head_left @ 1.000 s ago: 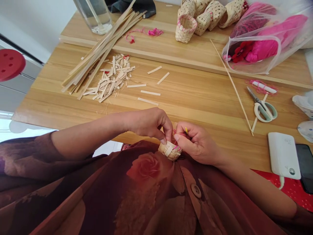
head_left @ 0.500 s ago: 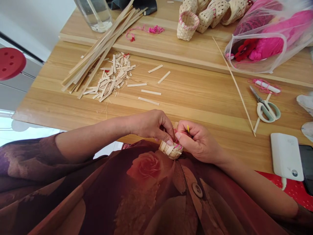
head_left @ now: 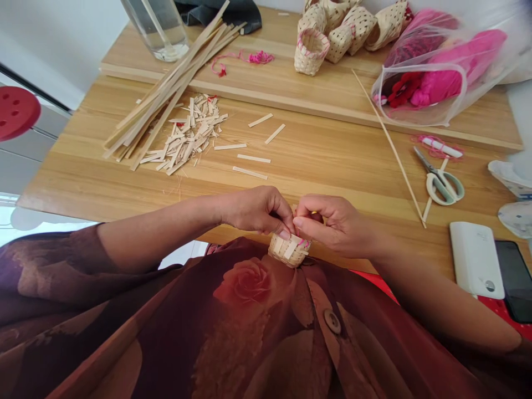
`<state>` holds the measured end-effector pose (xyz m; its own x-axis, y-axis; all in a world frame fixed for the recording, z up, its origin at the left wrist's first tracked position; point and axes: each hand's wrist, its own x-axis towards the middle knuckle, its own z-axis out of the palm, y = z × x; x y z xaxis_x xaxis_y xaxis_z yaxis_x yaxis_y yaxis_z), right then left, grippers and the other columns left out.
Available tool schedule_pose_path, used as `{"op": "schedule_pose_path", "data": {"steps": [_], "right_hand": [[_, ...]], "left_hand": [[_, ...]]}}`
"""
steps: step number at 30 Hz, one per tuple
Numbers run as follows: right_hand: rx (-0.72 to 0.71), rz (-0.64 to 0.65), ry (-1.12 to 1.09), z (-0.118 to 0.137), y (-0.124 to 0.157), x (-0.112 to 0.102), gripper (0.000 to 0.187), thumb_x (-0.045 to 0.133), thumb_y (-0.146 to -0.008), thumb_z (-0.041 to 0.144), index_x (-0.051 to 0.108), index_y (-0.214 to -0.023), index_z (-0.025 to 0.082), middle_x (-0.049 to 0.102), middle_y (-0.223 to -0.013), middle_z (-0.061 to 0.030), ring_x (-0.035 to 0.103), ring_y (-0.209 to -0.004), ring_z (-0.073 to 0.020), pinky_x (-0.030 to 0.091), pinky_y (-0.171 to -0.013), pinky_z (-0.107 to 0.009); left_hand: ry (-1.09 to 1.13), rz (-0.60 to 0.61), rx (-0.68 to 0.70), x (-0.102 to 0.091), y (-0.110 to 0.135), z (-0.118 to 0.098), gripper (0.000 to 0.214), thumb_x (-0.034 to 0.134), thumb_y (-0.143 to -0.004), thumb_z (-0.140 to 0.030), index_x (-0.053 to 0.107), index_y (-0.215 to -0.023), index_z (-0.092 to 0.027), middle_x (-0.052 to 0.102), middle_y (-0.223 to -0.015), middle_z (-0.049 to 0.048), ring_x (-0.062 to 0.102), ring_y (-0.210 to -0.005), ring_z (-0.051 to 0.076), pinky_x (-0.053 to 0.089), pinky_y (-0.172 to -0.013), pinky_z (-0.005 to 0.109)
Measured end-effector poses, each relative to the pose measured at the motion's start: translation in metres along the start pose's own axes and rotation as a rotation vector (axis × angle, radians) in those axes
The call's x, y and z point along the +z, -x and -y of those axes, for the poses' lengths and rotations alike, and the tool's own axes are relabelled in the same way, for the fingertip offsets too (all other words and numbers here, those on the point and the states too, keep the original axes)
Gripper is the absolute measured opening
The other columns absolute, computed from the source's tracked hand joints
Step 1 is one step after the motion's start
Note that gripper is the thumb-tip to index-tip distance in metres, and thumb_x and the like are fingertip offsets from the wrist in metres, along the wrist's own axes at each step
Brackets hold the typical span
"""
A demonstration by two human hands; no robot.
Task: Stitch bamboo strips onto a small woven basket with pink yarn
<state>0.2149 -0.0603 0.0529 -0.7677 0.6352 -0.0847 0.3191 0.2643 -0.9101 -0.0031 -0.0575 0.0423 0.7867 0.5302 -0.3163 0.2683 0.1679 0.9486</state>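
A tiny woven straw basket [head_left: 287, 252] with pink thread along its rim sits at the near table edge, against my dark red flowered top. My left hand [head_left: 255, 209] pinches the basket's rim from the left with curled fingers. My right hand [head_left: 332, 224] is closed at the rim from the right, thumb meeting the left fingers. Earlier frames show a thin yellow needle in the right hand; now it is mostly hidden among the fingers.
Long straw strips [head_left: 174, 83] and a pile of cut offcuts [head_left: 189, 136] lie at the left. Finished small baskets [head_left: 328, 30], a plastic bag of pink yarn [head_left: 436, 72], scissors [head_left: 440, 180], a thin stick [head_left: 390, 147], a white box [head_left: 474, 257], a phone [head_left: 515, 280] and a glass jar [head_left: 158, 25] surround the wooden table [head_left: 332, 160].
My right hand has shifted slightly up and closed tighter over the rim, hiding the yellow needle. The left hand keeps its pinch on the basket.
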Motion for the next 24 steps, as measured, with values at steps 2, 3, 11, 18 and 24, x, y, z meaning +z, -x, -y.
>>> {"op": "schedule_pose_path", "data": {"steps": [2,3,11,18,24], "right_hand": [[-0.148,-0.007,0.235,0.005,-0.006,-0.004,0.022,0.055,-0.091,0.020,0.050,-0.069,0.019,0.048,-0.066,0.0024,0.040,-0.062,-0.0113,0.030,-0.060,-0.027],[-0.232,-0.012,0.331,0.009,-0.008,-0.004,0.022,0.054,-0.090,0.018,0.049,-0.068,0.019,0.047,-0.066,0.0019,0.040,-0.064,-0.0124,0.030,-0.062,-0.028],[-0.337,-0.217,0.924,0.030,0.001,0.012,0.020,0.045,-0.088,0.010,0.056,-0.076,0.021,0.060,-0.080,-0.0082,0.047,-0.081,-0.0234,0.037,-0.072,-0.035],[-0.317,-0.374,1.145,0.016,-0.005,0.020,0.020,0.049,-0.082,0.004,0.061,-0.080,0.019,0.061,-0.078,-0.0080,0.049,-0.079,-0.0236,0.039,-0.073,-0.035],[-0.320,-0.389,1.175,0.007,-0.014,0.018,0.022,0.047,-0.090,0.006,0.064,-0.083,0.018,0.064,-0.079,-0.0083,0.051,-0.080,-0.0234,0.040,-0.076,-0.035]], "left_hand": [[-0.054,-0.017,-0.002,0.001,-0.002,-0.002,0.017,0.072,-0.077,-0.028,0.077,-0.077,-0.011,0.055,-0.051,-0.0024,0.045,-0.046,0.007,0.032,-0.045,0.017],[-0.090,-0.033,-0.001,0.001,-0.002,-0.004,0.018,0.072,-0.076,-0.029,0.075,-0.071,-0.011,0.053,-0.049,-0.0031,0.044,-0.045,0.007,0.032,-0.044,0.017],[-0.409,-0.582,0.020,0.004,0.003,-0.017,0.015,0.063,-0.077,-0.020,0.076,-0.074,-0.015,0.066,-0.063,-0.0014,0.056,-0.061,0.010,0.038,-0.055,0.018],[0.076,-0.794,0.118,0.006,-0.017,-0.007,0.019,0.070,-0.080,-0.031,0.076,-0.079,-0.013,0.069,-0.065,0.0024,0.060,-0.056,0.010,0.049,-0.056,0.020],[0.165,-0.859,0.198,0.010,-0.024,-0.004,0.020,0.078,-0.073,-0.030,0.077,-0.083,-0.013,0.075,-0.076,0.0046,0.066,-0.069,0.014,0.055,-0.066,0.025]]}}
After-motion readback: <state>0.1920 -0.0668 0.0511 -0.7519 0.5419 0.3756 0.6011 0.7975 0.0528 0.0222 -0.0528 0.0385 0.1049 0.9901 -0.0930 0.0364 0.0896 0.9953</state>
